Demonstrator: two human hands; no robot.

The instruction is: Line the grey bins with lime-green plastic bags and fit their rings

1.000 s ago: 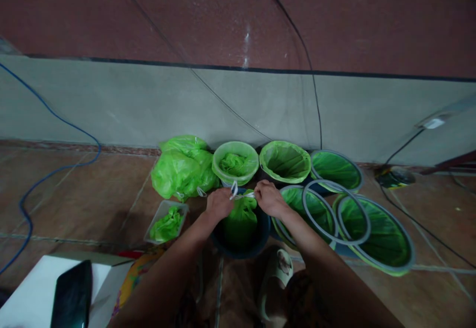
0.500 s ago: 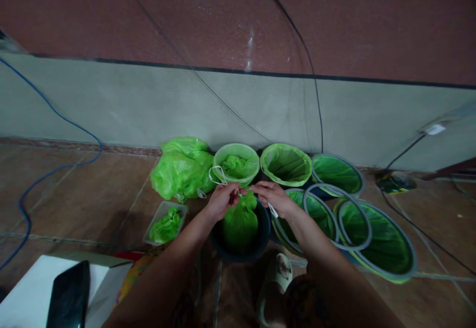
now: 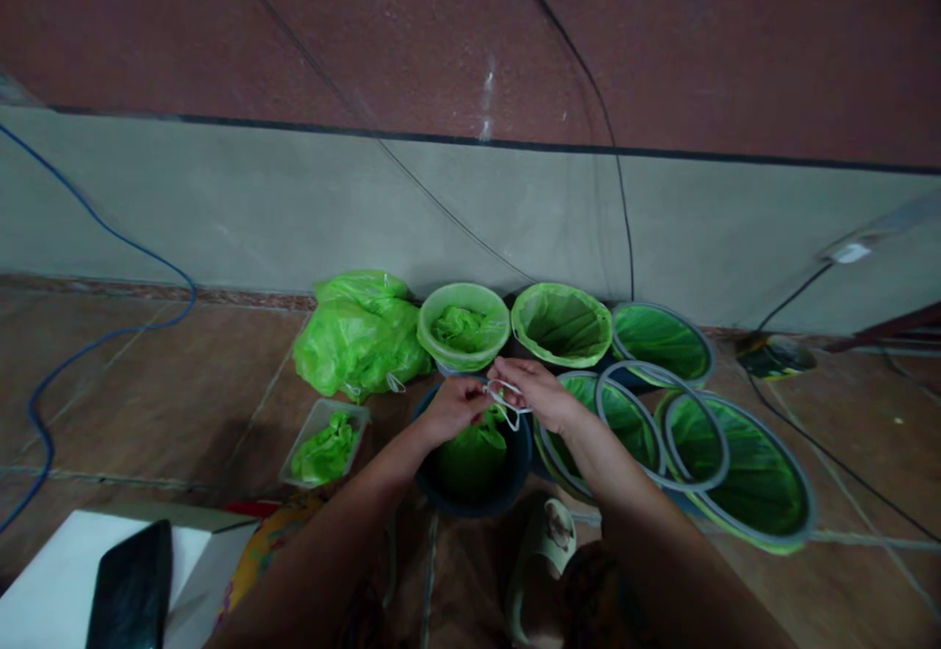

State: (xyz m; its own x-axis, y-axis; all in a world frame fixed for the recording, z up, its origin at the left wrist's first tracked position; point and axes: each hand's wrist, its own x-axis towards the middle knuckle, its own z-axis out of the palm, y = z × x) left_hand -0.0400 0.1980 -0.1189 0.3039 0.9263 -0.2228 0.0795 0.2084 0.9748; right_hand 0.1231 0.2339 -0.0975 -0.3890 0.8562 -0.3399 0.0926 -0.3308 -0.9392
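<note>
White drawstring (image 3: 507, 396) loops between my two hands, above a green plastic bag (image 3: 474, 458). That bag sits gathered at its neck inside a dark bucket (image 3: 519, 477). With fingers pinched, my left hand (image 3: 452, 409) holds the string at the bag's neck. My right hand (image 3: 535, 392) has its fingers curled on the looped string, just to the right of the left hand. Fingertips partly cover one another, so the knot itself is hard to make out.
Against the wall stand a full green bag (image 3: 357, 335), a pale bucket (image 3: 433, 350) and a bag-lined bin (image 3: 525, 345). More lined bins with grey rings (image 3: 724, 443) are on the right. A clear tub (image 3: 290, 468), a box (image 3: 55, 571) and a phone (image 3: 130, 585) lie left.
My hands have come closer together, the right one rising slightly. The loose string ends that hung apart at each side now form loops between the hands.
</note>
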